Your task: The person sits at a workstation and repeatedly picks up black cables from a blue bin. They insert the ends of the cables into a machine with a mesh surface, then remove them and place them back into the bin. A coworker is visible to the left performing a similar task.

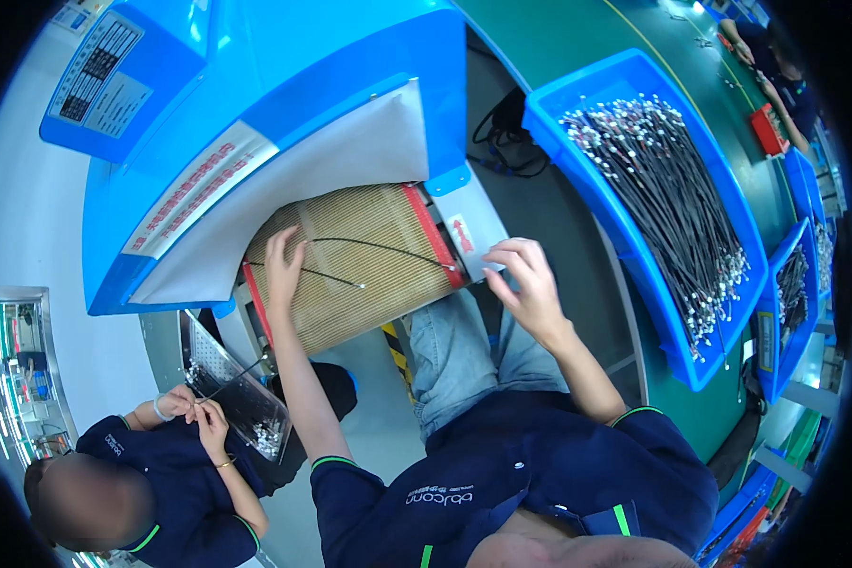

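A tan ribbed conveyor belt (379,308) with red side edges comes out from under the blue machine. On it lies a thin black cable (379,244), stretching from beside the fingertips of my left hand to the belt's right edge. A second black cable (329,276) passes beneath my left hand and ends in a small pale tip on the belt. My left hand (284,270) is over the belt's left part, thumb and fingers apart. Just right of the belt, my right hand (532,284) hovers with curved, parted fingers and nothing in them.
A big blue bin (559,142) full of black cables with white ends stands at right, with more blue bins (772,327) beyond. The blue machine's hood (350,57) and white curtain (350,142) rise ahead. At lower left, a co-worker (175,473) handles a cable beside a metal tray (220,346).
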`<state>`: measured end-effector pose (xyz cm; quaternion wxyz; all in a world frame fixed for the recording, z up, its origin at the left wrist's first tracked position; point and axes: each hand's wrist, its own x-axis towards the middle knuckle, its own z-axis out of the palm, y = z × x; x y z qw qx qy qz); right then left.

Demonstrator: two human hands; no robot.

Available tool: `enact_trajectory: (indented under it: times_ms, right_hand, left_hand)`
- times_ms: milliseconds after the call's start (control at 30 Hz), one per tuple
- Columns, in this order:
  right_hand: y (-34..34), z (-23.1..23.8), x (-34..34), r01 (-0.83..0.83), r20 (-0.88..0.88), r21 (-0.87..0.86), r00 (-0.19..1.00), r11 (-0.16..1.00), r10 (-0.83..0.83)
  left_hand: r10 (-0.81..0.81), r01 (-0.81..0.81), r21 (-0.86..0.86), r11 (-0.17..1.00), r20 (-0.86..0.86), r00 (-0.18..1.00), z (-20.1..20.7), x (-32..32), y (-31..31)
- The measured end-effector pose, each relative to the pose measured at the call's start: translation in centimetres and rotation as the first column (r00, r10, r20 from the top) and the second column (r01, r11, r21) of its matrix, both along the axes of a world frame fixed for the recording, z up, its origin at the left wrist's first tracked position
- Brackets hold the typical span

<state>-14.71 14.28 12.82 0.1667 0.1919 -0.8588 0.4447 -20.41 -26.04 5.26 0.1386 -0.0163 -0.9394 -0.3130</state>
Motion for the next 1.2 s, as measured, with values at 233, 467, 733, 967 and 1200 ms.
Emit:
enact_trajectory:
  times_ms: [233, 467, 733, 967, 1200]
  right_hand:
    - [9.0, 9.4, 2.4, 0.467, -0.169, 0.143, 0.88, 0.872, -0.444]
    - [16.0, 7.1, 3.8, 0.62, 0.065, 0.406, 0.713, 0.671, -0.698]
    - [16.0, 7.3, 0.5, 0.536, 0.159, 0.479, 0.726, 0.695, -0.669]
    - [13.6, 9.3, -2.7, 0.348, 0.241, 0.723, 0.682, 0.597, -0.69]
    - [13.5, 9.6, -4.6, 0.396, 0.223, 0.713, 0.654, 0.579, -0.723]
  left_hand:
    - [0.037, -0.033, 0.114, 0.993, -0.031, 0.999, 0.0, 10.9, 10.1]
    - [-0.253, 0.157, 0.368, 0.917, 0.23, 0.94, -6.3, 21.3, 21.0]
    - [-0.369, 0.29, 0.287, 0.913, 0.274, 0.888, -9.0, 27.7, 24.2]
    - [-0.287, 0.24, 0.214, 0.947, 0.222, 0.932, -10.5, 27.8, 25.4]
    - [-0.291, 0.252, 0.195, 0.948, 0.21, 0.933, -11.2, 27.0, 25.3]
